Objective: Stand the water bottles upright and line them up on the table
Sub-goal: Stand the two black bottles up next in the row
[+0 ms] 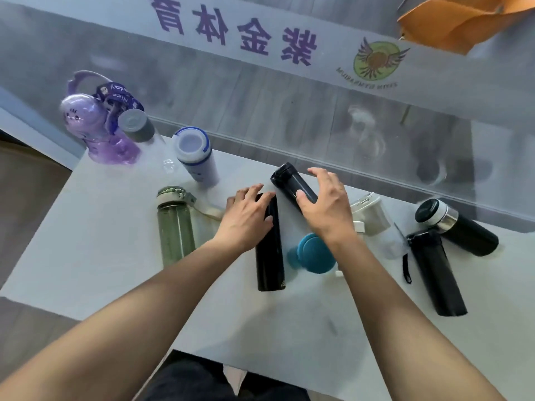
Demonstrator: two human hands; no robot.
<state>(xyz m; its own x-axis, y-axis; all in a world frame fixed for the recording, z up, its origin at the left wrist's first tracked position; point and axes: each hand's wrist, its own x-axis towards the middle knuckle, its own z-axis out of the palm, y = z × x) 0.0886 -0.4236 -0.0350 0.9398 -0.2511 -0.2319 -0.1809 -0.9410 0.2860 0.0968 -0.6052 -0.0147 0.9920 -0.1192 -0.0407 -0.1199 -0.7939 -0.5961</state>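
Three bottles stand upright at the table's far left: a purple one (95, 131), a clear one with a grey cap (137, 125) and a white one with a blue rim (197, 156). My left hand (246, 215) grips the upper end of a slim black bottle (270, 256) lying flat. My right hand (327, 206) closes around a dark navy bottle (292, 183), which is tilted. Lying on the table are a green clear bottle (175, 227), a teal-lidded bottle (314, 253), a white-lidded clear bottle (373, 218) and two black bottles (434, 270) (457, 227).
The white table (101, 270) butts against a glass wall (289, 105) with purple lettering. The table's left edge drops to a wooden floor (26, 198). An orange object (457, 21) hangs at the top right. My dark trousers (202, 380) show at the near edge.
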